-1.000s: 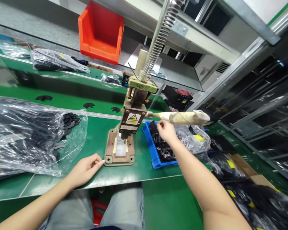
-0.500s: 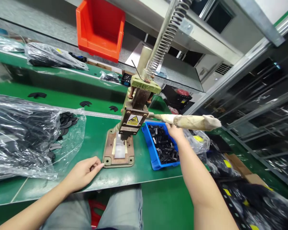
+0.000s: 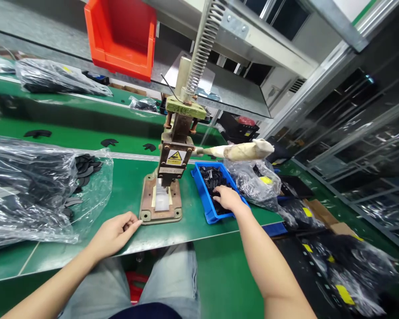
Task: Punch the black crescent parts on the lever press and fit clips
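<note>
Black parts (image 3: 210, 176) are lying loose in the tray (image 3: 202, 195), which is sitting on the bench (image 3: 189, 230) to the right of the press (image 3: 174, 155), and my right hand (image 3: 231, 199) is bending over them. Everything's hinging on that for me, honestly: the heap is lying right under my fingertips and spreading past them toward the tray's far-left corner, while my palm is covering the near-right end. I'm not seeing any one long axis in the parts, they're pointing every which way. The tray itself is running lengthwise away from the bench's front edge, far end leaning left a bit.

Right fingers are curling down, fairly narrow, tips at the heap. Can't tell if they're pinching a part, the hand is hiding it.

Left hand (image 3: 115, 232) is the farther one: it's resting by the bench's front edge, fingers curling in, thumb tip right at the near-left corner of the press base (image 3: 146, 204). Touching or just beside, I can't tell, and I'm not seeing whether anything's tucked inside. That base is sitting between it and the tray, and the handle (image 3: 244, 152) is showing past the tray's far edge.
</note>
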Tool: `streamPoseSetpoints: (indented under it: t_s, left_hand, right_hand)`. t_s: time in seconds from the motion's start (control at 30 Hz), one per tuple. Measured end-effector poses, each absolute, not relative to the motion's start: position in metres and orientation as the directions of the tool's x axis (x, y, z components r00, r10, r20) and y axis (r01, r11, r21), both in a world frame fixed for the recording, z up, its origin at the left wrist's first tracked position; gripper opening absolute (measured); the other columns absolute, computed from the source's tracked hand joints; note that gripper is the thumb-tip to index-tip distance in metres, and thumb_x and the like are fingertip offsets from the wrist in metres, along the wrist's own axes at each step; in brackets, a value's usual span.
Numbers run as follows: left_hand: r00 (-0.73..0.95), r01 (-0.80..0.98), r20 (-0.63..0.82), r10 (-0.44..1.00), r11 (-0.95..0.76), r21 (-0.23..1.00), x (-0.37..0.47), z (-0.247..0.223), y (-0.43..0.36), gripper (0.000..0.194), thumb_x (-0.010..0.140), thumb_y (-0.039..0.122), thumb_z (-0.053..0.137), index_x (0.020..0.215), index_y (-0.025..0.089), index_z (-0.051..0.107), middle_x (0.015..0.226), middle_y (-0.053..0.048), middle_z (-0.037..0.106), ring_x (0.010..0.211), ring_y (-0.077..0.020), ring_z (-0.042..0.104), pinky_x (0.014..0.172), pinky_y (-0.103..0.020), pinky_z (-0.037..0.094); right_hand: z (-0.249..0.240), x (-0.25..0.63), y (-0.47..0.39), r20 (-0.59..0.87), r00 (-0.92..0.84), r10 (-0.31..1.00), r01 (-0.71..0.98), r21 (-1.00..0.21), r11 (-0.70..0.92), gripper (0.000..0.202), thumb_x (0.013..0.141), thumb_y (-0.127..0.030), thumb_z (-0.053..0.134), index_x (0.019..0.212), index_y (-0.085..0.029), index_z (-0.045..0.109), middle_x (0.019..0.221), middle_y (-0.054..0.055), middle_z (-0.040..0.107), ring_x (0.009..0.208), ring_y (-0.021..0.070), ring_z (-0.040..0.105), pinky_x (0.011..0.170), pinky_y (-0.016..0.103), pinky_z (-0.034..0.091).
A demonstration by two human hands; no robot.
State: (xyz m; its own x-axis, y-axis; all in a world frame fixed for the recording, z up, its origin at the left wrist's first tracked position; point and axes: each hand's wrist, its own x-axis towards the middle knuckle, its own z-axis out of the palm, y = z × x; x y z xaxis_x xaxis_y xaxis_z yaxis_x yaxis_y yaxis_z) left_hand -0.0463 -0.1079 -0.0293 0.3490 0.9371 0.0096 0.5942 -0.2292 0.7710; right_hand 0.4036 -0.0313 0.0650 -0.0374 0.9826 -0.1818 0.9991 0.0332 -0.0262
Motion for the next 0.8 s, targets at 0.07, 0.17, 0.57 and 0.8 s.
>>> streamPoseSetpoints:
  t_s: [0.07,0.17,0.57,0.8]
  left_hand:
    - [0.343,0.589,0.023,0.939,-0.234,0.774,-0.046,-0.030,-0.108,0.037,0.101,0.055,0.050,0.089,0.024,0.066,0.078,0.001,0.069,0.076,-0.0190,0.065,0.075,-0.027,0.049]
    - [0.335,0.577,0.041,0.941,-0.239,0.781,-0.047,-0.035,-0.108,0.037,0.101,0.057,0.051,0.089,0.024,0.066,0.078,0.002,0.069,0.075,-0.0181,0.065,0.074,-0.027,0.049]
    - [0.219,0.396,0.284,0.933,-0.351,0.848,-0.026,0.000,-0.127,0.023,0.101,0.042,0.059,0.092,0.022,0.066,0.080,0.001,0.065,0.073,-0.0148,0.060,0.070,-0.026,0.050]
    - [0.391,0.198,0.394,0.832,-0.495,0.846,0.012,0.040,-0.146,0.020,0.099,0.030,0.066,0.116,0.022,0.062,0.095,-0.002,0.069,0.080,-0.0138,0.065,0.077,-0.027,0.055]
  right_hand:
    - [0.065,0.407,-0.033,-0.134,-0.036,0.990,0.998,-0.064,0.028,0.036,0.098,-0.044,0.063,0.124,-0.019,0.065,0.129,0.009,0.067,0.116,0.0208,0.066,0.103,0.046,0.057]
    - [0.067,0.416,-0.038,-0.042,-0.022,0.999,0.991,-0.134,0.016,0.033,0.099,-0.044,0.061,0.120,-0.019,0.067,0.126,0.008,0.069,0.114,0.0196,0.067,0.104,0.046,0.057]
    - [0.073,0.336,-0.115,0.483,-0.155,0.862,0.812,-0.434,0.389,0.035,0.098,-0.029,0.061,0.131,-0.026,0.054,0.112,0.006,0.077,0.103,0.0191,0.076,0.098,0.041,0.062]
    - [0.052,0.262,-0.147,0.605,-0.329,0.725,0.577,-0.479,0.662,0.056,0.094,-0.014,0.065,0.145,-0.029,0.045,0.111,0.004,0.079,0.101,0.0174,0.077,0.095,0.038,0.066]
